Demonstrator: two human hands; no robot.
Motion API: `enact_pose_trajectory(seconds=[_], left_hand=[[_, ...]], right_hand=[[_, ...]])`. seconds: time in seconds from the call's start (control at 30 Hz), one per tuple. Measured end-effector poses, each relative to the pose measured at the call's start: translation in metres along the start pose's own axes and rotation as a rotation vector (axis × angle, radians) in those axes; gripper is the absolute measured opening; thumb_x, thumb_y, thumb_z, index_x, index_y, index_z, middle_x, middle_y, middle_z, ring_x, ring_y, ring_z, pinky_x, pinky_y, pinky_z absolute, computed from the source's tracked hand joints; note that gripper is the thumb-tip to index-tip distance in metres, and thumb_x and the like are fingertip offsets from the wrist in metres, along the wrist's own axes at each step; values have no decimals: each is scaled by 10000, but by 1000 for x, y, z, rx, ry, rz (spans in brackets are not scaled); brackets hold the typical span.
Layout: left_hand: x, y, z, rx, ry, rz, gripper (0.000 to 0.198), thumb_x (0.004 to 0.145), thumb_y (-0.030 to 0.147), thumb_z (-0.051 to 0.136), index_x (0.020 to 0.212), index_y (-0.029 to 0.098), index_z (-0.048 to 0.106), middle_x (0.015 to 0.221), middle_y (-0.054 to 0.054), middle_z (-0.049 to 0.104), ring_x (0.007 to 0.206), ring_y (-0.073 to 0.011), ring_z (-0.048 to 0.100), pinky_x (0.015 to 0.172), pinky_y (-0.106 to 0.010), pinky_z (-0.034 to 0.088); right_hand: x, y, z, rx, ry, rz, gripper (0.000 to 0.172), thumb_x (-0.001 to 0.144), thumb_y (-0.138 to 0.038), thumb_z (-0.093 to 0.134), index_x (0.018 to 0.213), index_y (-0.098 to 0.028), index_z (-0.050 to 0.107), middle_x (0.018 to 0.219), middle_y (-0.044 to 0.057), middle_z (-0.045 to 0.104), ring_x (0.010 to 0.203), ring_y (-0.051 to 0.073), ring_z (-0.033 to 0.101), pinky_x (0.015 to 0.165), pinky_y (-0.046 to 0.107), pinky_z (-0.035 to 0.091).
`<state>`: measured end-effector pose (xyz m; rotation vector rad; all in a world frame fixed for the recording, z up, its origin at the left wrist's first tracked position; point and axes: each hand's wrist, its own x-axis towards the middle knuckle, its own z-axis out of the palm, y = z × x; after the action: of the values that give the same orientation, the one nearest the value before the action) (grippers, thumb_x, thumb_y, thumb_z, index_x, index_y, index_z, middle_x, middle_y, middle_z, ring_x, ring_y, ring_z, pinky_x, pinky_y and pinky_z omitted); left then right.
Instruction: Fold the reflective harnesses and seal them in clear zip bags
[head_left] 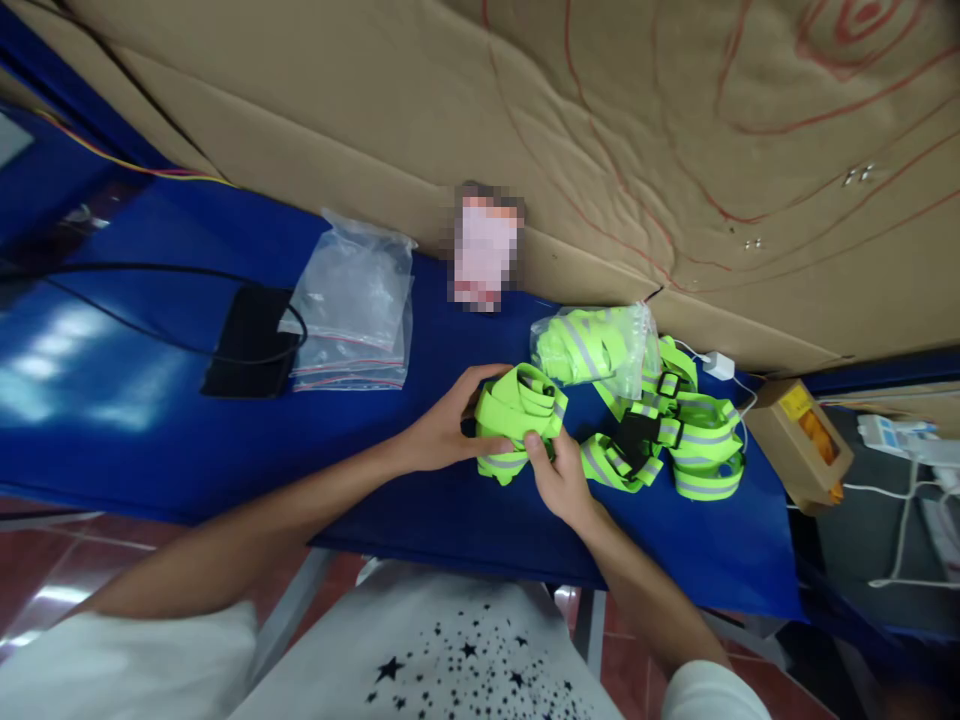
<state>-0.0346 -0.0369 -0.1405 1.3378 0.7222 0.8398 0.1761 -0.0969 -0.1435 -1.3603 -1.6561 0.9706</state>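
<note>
My left hand (pixel 442 430) and my right hand (pixel 559 475) both grip a folded neon-green reflective strap vest (pixel 517 410) on the blue table (pixel 150 420). The left hand's fingers curl round its left side. The right hand pinches its lower edge. Just right of it lies a loose pile of green reflective vests (pixel 675 440) with black buckles. Behind the held vest, a clear plastic bag with a folded green vest inside (pixel 592 345) rests on the table.
A stack of empty clear zip bags (pixel 352 310) lies at the left, beside a black flat device (pixel 251 340) with a cable. A cardboard wall (pixel 600 130) backs the table. A small cardboard box (pixel 802 440) and a white charger (pixel 718 365) sit at the right.
</note>
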Motion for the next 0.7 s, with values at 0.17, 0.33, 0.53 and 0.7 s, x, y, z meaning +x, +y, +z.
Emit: enact_pose_trajectory(seconds=[0.17, 0.33, 0.53, 0.7], left_hand=[[2, 0, -2, 118, 26, 10, 814, 755, 363, 890, 1439, 232, 469, 1399, -113, 575, 1309, -316, 556, 1140, -473, 442], [3, -5, -6, 16, 14, -39, 821, 757, 360, 884, 1457, 235, 472, 1421, -113, 587, 1333, -327, 551, 1141, -468, 442], [6, -4, -12, -163, -28, -116, 789, 747, 307, 896, 1441, 250, 524, 1423, -92, 610, 1349, -323, 545, 1122, -438, 455], [13, -7, -10, -314, -15, -121, 677, 802, 363, 851, 1414, 278, 576, 1466, -84, 585, 1322, -308, 571, 1056, -401, 501]], right_hand=[[1, 3, -2, 0, -77, 3, 275, 1034, -386, 531, 1188, -247, 711, 1156, 65, 769, 1045, 237, 726, 946, 356, 556], [5, 8, -4, 42, -91, -13, 309, 1027, -420, 538, 1233, -261, 704, 1237, 57, 747, 1135, 246, 696, 1025, 387, 530], [12, 15, -9, 130, -145, 0, 442, 977, -537, 585, 1312, -264, 678, 1270, 54, 737, 1169, 255, 678, 1067, 407, 511], [18, 20, -9, 289, -75, 142, 523, 868, -628, 684, 1197, -225, 735, 1124, 55, 777, 1017, 255, 715, 939, 392, 568]])
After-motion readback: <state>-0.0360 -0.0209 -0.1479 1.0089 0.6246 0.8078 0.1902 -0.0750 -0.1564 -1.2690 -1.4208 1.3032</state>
